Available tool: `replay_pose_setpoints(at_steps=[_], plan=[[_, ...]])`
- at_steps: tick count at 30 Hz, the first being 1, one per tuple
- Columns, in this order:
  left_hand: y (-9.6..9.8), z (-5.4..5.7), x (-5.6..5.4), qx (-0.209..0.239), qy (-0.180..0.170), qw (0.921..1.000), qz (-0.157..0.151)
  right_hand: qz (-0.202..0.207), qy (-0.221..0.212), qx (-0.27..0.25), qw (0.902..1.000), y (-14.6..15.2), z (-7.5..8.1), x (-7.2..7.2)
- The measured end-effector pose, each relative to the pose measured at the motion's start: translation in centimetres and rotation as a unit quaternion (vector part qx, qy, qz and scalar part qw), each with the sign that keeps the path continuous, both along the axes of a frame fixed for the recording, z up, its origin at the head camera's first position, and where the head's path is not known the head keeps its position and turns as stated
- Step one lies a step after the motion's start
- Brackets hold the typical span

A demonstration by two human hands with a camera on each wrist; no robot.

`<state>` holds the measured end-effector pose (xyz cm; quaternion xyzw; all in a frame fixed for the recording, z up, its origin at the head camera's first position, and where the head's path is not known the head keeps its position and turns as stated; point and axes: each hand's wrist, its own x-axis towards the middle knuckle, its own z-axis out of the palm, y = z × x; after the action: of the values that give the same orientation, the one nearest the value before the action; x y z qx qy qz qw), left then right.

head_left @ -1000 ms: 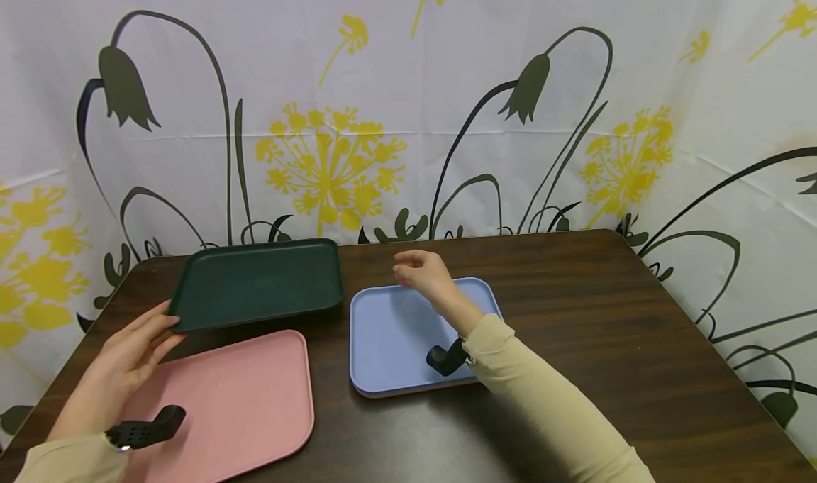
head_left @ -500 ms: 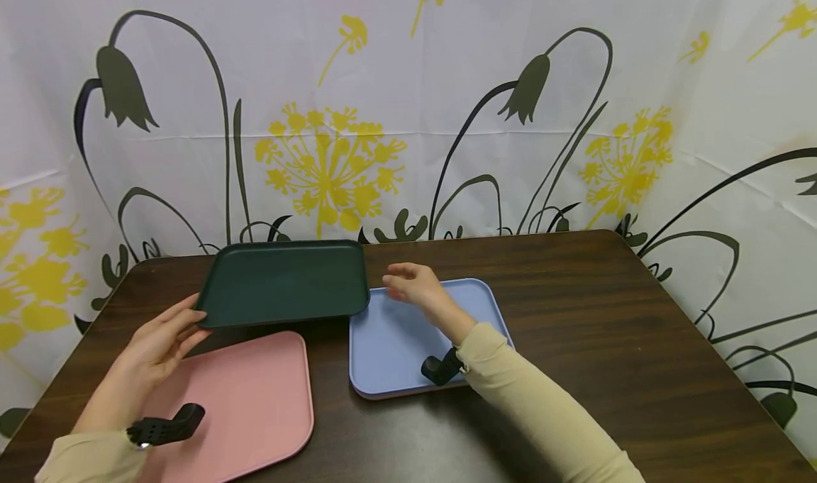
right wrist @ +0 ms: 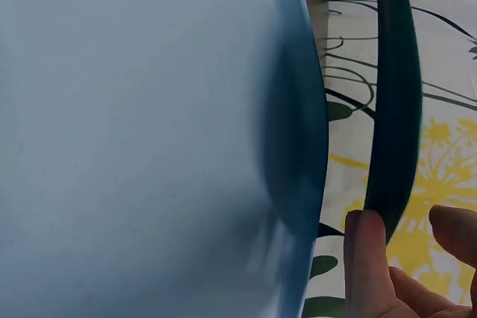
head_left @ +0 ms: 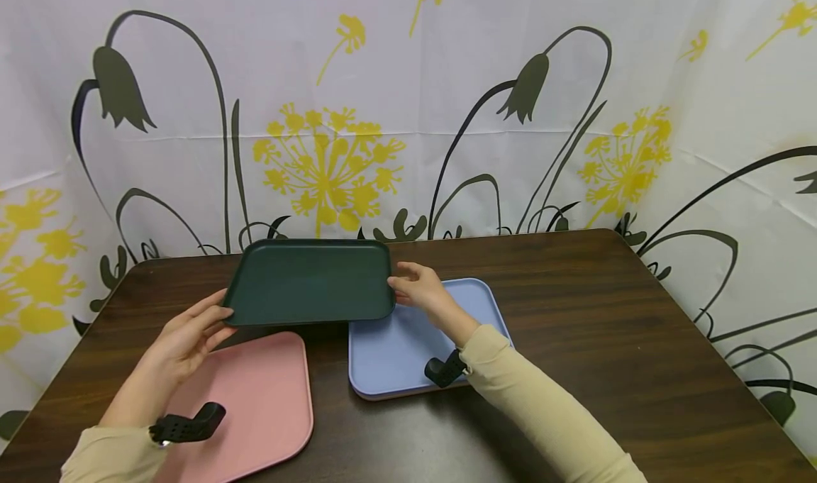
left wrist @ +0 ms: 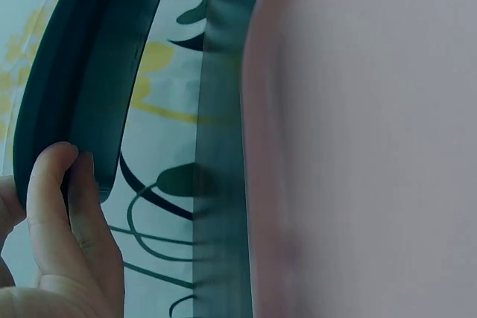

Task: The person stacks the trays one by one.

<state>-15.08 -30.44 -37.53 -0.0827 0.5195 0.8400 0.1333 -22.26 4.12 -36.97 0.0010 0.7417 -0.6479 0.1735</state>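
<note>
A dark green tray (head_left: 309, 282) is held up over the table, tilted slightly. My left hand (head_left: 191, 334) pinches its near left corner, the fingertips (left wrist: 56, 156) lying against the underside in the left wrist view. At the tray's right end, my right hand (head_left: 424, 291) has its fingers touching the rim, while the thumb (right wrist: 453, 230) stands apart from the tray in the right wrist view. Below the left hand lies a pink tray (head_left: 255, 405). Beneath the right hand lies a light blue tray (head_left: 396, 362), stacked on something whose brownish edge shows.
The dark wooden table (head_left: 574, 313) extends to the right of the trays. A white curtain (head_left: 383, 79) with yellow and dark green flowers hangs behind the table and along its sides. Black wrist cameras (head_left: 188, 424) are strapped to both wrists.
My left hand has carried the green tray rightward, so its right end now overlaps the blue tray. The right hand has shifted slightly and now touches the tray's rim.
</note>
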Motion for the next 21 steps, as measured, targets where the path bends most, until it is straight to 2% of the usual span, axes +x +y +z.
replay_pose_setpoints(at_steps=[7, 12, 21], plan=[[1.2, 0.3, 0.1, -0.024, 0.01, 0.9996, -0.009, -0.018, 0.002, 0.027, 0.9995, 0.7, -0.1, -0.3], [2.2, 0.6, 0.2, -0.03, 0.003, 0.9994, -0.015, -0.035, 0.002, 0.031, 0.9989, 1.6, 0.0, -0.4], [3.6, 0.7, 0.1, -0.037, 0.004, 0.9983, -0.045, -0.036, 0.002, 0.043, 0.9984, 3.6, 0.9, -0.1]])
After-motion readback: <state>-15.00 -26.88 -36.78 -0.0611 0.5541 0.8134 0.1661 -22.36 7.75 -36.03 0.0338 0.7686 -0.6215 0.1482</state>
